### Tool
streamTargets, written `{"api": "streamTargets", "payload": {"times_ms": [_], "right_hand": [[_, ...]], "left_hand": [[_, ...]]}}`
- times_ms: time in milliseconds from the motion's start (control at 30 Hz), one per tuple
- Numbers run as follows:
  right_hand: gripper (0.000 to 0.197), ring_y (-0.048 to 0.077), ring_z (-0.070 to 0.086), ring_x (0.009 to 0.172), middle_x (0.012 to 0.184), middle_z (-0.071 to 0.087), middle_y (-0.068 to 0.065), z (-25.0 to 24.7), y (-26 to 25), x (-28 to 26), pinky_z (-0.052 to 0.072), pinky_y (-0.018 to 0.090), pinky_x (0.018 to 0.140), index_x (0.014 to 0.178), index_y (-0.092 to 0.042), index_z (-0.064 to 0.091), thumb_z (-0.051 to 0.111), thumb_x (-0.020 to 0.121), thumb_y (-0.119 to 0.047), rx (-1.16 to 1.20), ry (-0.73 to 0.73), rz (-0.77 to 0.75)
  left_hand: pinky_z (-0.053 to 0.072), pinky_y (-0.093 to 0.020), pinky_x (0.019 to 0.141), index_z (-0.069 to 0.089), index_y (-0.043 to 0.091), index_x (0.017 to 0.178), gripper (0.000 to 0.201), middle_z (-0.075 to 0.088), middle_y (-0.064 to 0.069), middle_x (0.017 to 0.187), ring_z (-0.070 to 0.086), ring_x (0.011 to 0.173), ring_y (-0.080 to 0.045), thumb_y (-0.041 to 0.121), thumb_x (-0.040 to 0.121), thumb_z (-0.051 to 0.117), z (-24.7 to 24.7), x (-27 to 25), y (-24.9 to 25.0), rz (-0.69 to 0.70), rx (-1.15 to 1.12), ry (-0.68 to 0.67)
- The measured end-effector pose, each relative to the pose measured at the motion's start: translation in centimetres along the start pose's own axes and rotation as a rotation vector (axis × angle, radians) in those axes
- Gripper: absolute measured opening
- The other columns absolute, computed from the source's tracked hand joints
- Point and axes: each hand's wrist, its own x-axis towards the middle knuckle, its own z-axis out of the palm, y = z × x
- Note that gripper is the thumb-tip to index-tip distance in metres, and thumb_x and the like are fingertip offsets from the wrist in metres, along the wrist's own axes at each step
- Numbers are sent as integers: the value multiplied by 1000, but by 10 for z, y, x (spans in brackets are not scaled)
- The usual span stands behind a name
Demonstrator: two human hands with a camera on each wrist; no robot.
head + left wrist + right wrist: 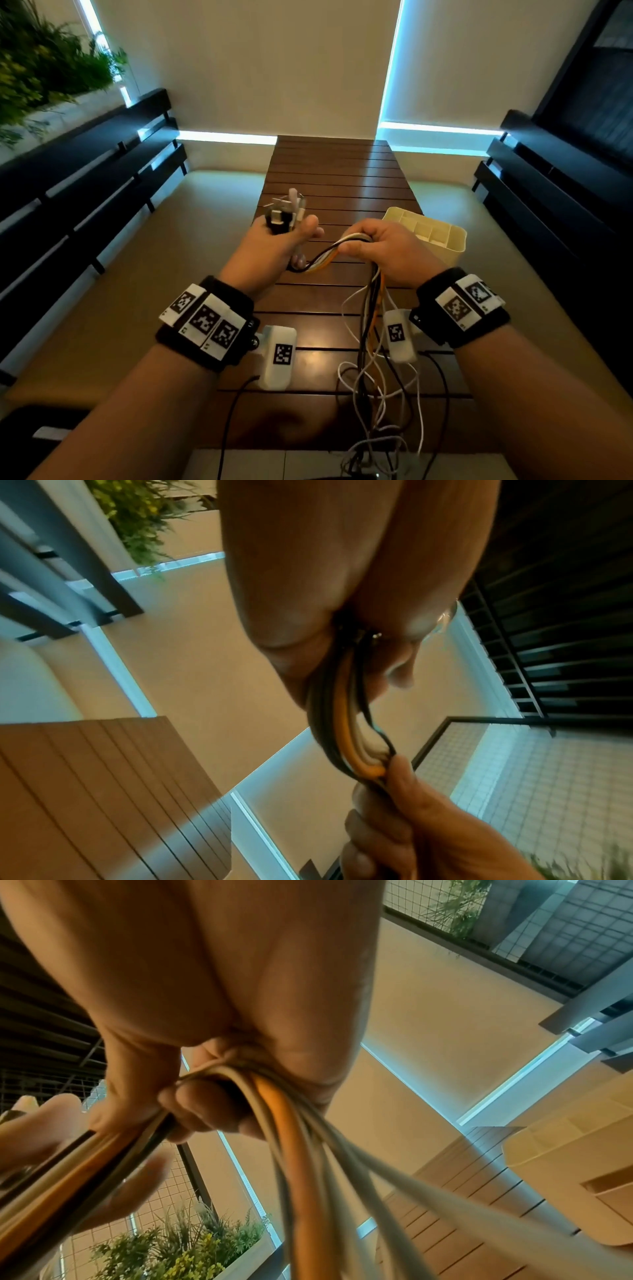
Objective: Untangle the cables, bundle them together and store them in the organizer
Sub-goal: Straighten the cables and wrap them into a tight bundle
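Several cables (320,259), black, white and orange, run as one bundle between my two hands above the slatted wooden table (339,178). My left hand (287,236) grips the bundle near its plug ends (286,210), which stick up out of the fist. My right hand (376,245) grips the same bundle a short way along. From it the loose cable tails (375,383) hang down and lie tangled on the table's near edge. The cream organizer (442,240) with its compartments stands just behind my right hand. In the right wrist view the cables (291,1123) pass under curled fingers.
Dark slatted benches (85,178) flank the table on both sides. A planter with green plants (41,61) stands at the far left. The tan floor lies open on either side of the table. Thin black leads from my wrist cameras trail over the near table edge.
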Motion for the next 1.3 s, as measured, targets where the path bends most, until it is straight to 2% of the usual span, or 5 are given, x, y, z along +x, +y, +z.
{"api": "streamTargets", "payload": {"times_ms": [367,633,800,933,1300], "right_hand": [[62,13,64,111,120,66,-6,8,15,-16,52,34,95,125,-33,56,84,70,-38,277,-27,71],[149,28,16,150,166,1,-8,66,78,-50,26,54,118,142,-62,-19,94,44,-56,130,-267,514],[134,20,27,147,159,24,-17,101,85,-52,30,44,117,153,-48,-4,93,60,-40,255,-349,543],[41,14,71,98,101,75,-7,106,83,-41,54,34,93,127,-12,62,73,88,-21,239,-482,455],[10,15,65,69,73,70,-3,-7,21,103,54,38,75,88,-20,67,61,96,-18,-17,180,182]], "left_hand": [[41,-11,93,70,33,99,32,68,9,123,59,114,-1,11,79,80,12,8,0,50,359,-160],[45,-23,64,53,11,73,26,51,-1,68,50,64,-13,3,82,77,-5,11,18,240,217,-97],[41,-33,62,52,-1,73,30,47,-14,67,47,63,-21,10,80,79,-7,13,16,267,147,-121],[44,-22,66,56,6,68,27,52,0,65,50,61,-12,9,81,79,-13,10,17,275,196,-38],[39,-31,54,58,27,59,35,52,4,57,44,49,-21,10,84,75,-57,26,30,353,4,184]]}}
